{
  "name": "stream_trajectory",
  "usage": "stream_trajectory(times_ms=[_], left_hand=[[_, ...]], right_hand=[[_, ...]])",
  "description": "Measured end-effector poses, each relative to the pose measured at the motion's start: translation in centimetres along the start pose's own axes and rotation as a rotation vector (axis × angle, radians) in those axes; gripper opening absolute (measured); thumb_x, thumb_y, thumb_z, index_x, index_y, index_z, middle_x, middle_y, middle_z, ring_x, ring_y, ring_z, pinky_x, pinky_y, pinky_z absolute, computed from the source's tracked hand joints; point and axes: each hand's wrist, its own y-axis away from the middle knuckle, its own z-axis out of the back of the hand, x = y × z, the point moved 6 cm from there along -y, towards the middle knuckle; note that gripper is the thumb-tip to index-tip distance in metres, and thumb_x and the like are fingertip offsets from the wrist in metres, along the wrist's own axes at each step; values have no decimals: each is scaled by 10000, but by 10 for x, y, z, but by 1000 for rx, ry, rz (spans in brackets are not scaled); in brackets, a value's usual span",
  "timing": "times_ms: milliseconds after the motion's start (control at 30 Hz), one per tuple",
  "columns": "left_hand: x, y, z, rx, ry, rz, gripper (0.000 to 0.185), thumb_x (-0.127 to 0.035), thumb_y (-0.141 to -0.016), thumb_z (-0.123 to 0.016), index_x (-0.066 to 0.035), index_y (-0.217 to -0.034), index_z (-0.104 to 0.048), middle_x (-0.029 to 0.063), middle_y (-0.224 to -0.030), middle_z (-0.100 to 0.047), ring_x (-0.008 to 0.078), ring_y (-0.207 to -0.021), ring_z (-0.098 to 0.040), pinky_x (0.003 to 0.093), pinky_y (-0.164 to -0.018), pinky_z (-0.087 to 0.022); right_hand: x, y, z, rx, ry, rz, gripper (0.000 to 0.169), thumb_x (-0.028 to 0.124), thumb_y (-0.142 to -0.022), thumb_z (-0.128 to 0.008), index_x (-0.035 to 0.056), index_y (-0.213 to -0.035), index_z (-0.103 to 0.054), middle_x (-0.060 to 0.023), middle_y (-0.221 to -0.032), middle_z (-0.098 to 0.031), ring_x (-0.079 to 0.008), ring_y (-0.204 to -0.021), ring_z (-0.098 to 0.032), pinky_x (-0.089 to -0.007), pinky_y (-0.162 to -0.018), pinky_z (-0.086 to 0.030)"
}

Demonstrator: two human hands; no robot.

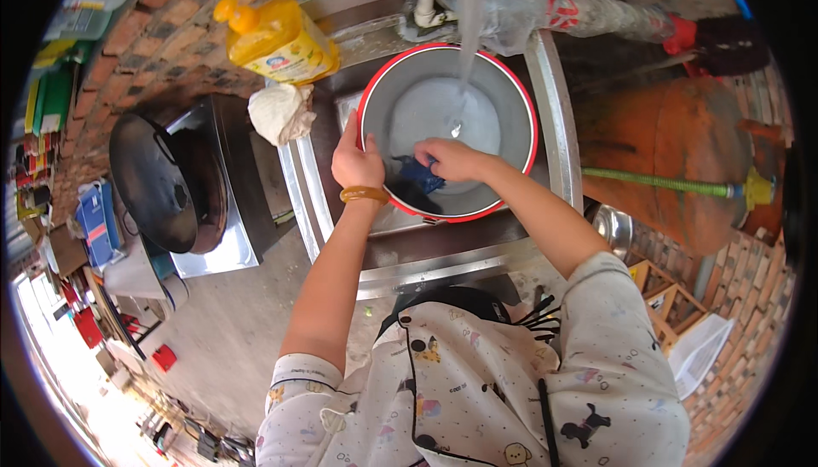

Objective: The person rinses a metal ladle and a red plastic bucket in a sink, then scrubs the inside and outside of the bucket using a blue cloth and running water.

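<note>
A round pot with a red rim (pixel 533 125) sits in the metal sink (pixel 409 251). Water (pixel 468 26) runs from a white pipe above and falls inside the pot. My left hand (pixel 359 159) grips the pot's left wall, thumb at the inner side and fingers outside. Inside the pot, my right hand (pixel 450 159) is closed on a dark blue cloth (pixel 422 176), pressing it against the lower left of the inner wall. The right fingertips are partly hidden by the hand itself.
A yellow dish soap bottle (pixel 281 42) and a crumpled white cloth (pixel 280 112) stand at the sink's back left corner. Further left, a black wok (pixel 153 182) leans over a steel stove (pixel 214 262). An orange tank (pixel 677 160) with a green hose (pixel 658 181) is at the right.
</note>
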Motion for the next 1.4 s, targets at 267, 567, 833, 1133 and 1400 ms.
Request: stream_trajectory(times_ms=[267, 567, 833, 1133, 1400], left_hand=[[-84, 77, -32, 170, -201, -586, 703, -153, -807, -667, 12, -1399, -325, 241, -1370, -425, 391, -1263, -415, 427, -1035, -364], [-96, 166, -114, 822, -547, -589, 395, -457, -913, -518, -65, -908, -565, 123, -631, -616, 325, -607, -621, 415, -539, -490], [-85, 160, -107, 676, -641, -508, 386, -449, -900, -540, -70, -836, -580, 121, -603, -612, 325, -566, -621, 420, -516, -494], [-81, 163, -112, 728, -501, -594, 271, -316, -831, -609, -47, -833, -638, 148, -677, -636, 342, -652, -637, 456, -593, -499], [-106, 153, -111, 651, -466, -438, 378, -371, -932, -460, -42, -1102, -538, 186, -711, -647, 381, -667, -633, 478, -620, -490]], right_hand=[[49, 176, 125, -755, -583, 216, 409, -65, -719, -466, 55, -1103, -540, -68, -1084, -558, -198, -1033, -541, -285, -914, -413], [-44, 29, 175, -838, -61, 69, 431, 448, -875, -576, 94, -1113, -635, -158, -1026, -657, -337, -982, -611, -401, -829, -476], [-58, 100, 109, -1139, -486, -38, 283, 260, -935, -568, 21, -1086, -579, -92, -829, -618, -136, -798, -573, -277, -739, -468], [-34, 168, 3, -1498, -571, -188, 380, 222, -926, -544, 28, -1247, -486, -195, -1157, -556, -307, -1064, -549, -371, -921, -424], [-74, 49, 135, -714, -872, -102, 486, 406, -840, -654, 1, -1110, -637, -121, -895, -701, -191, -785, -648, -314, -727, -506]])
